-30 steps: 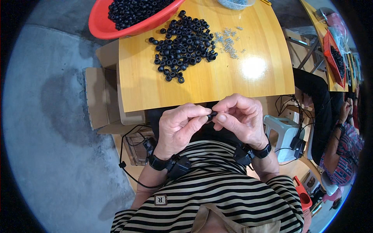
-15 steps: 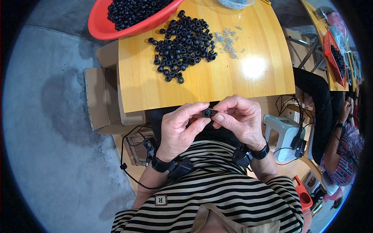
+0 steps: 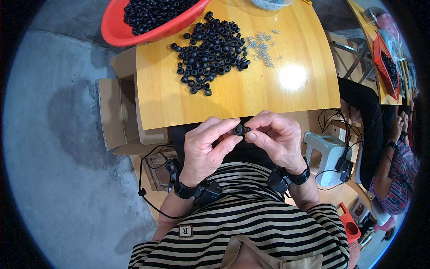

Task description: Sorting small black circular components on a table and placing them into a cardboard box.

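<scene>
Just off the table's near edge, my left hand (image 3: 207, 148) pinches a small black plastic piece with a round hole (image 3: 238, 130) between thumb and fingertips. My right hand (image 3: 278, 140) is closed from the other side, its thumb and forefinger on the same piece. Whether a second small part is in the right fingertips is too small to tell. Beyond my hands, a heap of similar black ring-shaped pieces (image 3: 210, 54) covers the table's middle. Small silvery springs (image 3: 263, 48) lie scattered to the right of that heap.
A red basin (image 3: 154, 37) full of black pieces overhangs the wooden table (image 3: 179, 110) at the far left. A clear bowl (image 3: 271, 5) stands at the back. Cardboard boxes (image 3: 109, 114) sit left, a pale stool (image 3: 323, 154) right. Another person (image 3: 394, 175) sits at the far right.
The black piece has turned slightly between my fingertips, so its hole faces me more. Both hands stay in nearly the same place.
</scene>
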Motion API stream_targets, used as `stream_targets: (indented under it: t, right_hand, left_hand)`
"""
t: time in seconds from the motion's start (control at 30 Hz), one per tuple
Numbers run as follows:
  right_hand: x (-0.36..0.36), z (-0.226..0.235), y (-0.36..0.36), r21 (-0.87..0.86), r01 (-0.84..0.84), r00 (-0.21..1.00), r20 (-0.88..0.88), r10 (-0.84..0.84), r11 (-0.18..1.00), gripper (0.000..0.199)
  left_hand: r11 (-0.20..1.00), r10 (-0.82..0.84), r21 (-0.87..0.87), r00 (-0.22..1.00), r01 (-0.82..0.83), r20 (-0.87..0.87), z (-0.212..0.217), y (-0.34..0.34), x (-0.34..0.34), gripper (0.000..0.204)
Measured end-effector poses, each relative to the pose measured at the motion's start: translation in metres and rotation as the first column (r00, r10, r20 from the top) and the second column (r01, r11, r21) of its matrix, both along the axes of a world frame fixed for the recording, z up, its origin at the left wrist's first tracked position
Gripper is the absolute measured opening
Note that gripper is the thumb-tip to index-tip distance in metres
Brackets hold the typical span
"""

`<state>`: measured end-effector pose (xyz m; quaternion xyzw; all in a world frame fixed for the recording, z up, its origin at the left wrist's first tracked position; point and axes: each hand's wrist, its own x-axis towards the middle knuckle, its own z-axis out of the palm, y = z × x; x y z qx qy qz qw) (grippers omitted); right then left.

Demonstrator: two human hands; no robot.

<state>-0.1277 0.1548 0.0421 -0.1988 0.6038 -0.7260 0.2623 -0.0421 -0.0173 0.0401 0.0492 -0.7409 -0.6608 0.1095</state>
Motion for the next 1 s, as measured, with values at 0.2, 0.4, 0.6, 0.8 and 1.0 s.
stream_targets:
  t: [0.2,0.4,0.6,0.8,1.0]
  right_hand:
    - [-0.005,-0.003,0.0,0.068,-0.005,0.97,-0.243,0.021,0.998,0.01]
    - [-0.007,-0.007,0.002,0.004,-0.073,0.99,-0.123,0.073,0.997,0.01]
    - [-0.007,-0.008,0.005,-0.12,-0.107,0.974,0.189,0.128,0.987,0.009]
    - [-0.006,-0.007,0.003,-0.024,-0.107,0.994,0.002,0.107,0.994,0.012]
    - [-0.023,-0.021,0.004,-0.349,-0.187,0.771,0.527,0.358,0.918,0.018]
  left_hand:
    - [0.991,0.003,-0.135,1.0,-0.003,-0.001,0.006,0.0,-0.002,0.034]
    - [0.964,-0.017,-0.265,1.0,0.01,-0.022,0.013,0.0,-0.005,0.033]
    - [0.958,-0.058,-0.283,0.997,0.042,-0.048,0.011,0.0,-0.004,0.032]
    - [0.942,-0.062,-0.333,0.994,0.031,-0.085,0.01,0.0,-0.004,0.033]
    - [0.974,-0.085,-0.221,0.989,0.057,-0.12,0.003,0.004,-0.002,0.032]
